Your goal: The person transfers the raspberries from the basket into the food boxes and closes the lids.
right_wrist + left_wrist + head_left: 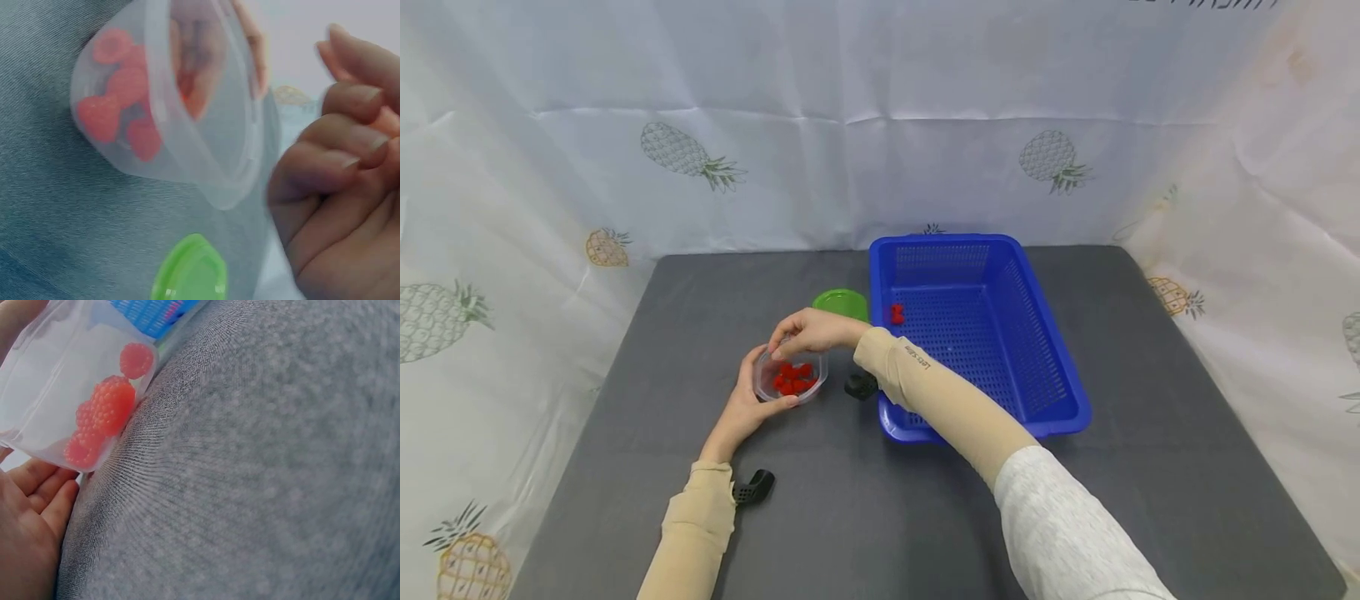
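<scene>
Around a clear plastic container curls my left hand, thumb on its near side and fingers on its left side. Several red raspberries lie at the bottom of the container. Just above its rim hovers my right hand, its fingers bent and thumb near the index finger. No object shows clearly between the right fingertips, and the inside of that hand is partly hidden. In the left wrist view, the left fingers are beside the container's base.
A blue perforated basket stands to the right, with a couple of red pieces at its left side. Behind the right hand lies a green lid. Both sit on a grey table backed by a pineapple-print curtain.
</scene>
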